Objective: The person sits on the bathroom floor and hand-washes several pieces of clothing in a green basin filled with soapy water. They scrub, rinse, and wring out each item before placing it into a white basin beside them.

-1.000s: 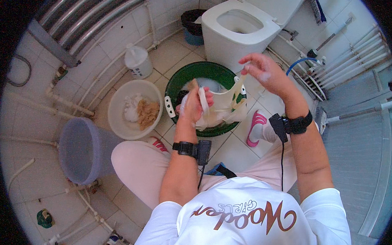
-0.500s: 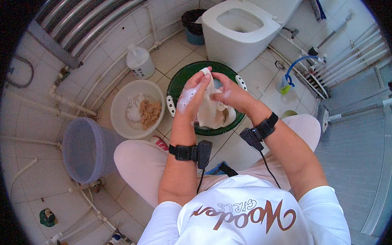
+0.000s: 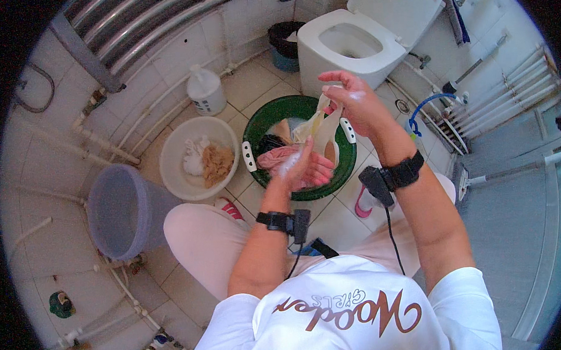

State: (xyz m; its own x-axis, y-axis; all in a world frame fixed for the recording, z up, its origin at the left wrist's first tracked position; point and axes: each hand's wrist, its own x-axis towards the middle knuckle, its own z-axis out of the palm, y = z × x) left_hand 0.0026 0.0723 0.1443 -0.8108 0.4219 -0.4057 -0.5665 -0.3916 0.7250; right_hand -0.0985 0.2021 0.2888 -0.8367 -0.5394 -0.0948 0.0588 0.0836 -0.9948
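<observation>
Room: tiled bathroom floor seen from above, with a white toilet at the top and radiator pipes along the walls.
Wash basin: a green basin stood on the floor in front of the person's knees, holding wet laundry, among it a pink garment and some darker pieces.
Right hand: the right hand was raised above the basin's far side, its fingers pinching the upper end of a pale cream garment, which hung down into the basin.
Left hand: the left hand was lower, soapy, its fingers spread and pressed flat against the lower part of the same garment, just over the pink one.
Done so far: a white bowl to the left held two wrung-looking lumps, one white and one tan, apart from the basin; these seemed already washed.
Left to do: the cream piece looked mid-scrub, and several items remained in the basin.
Nearby: a grey bucket stood left of the bowl, and a white bottle behind it.
</observation>
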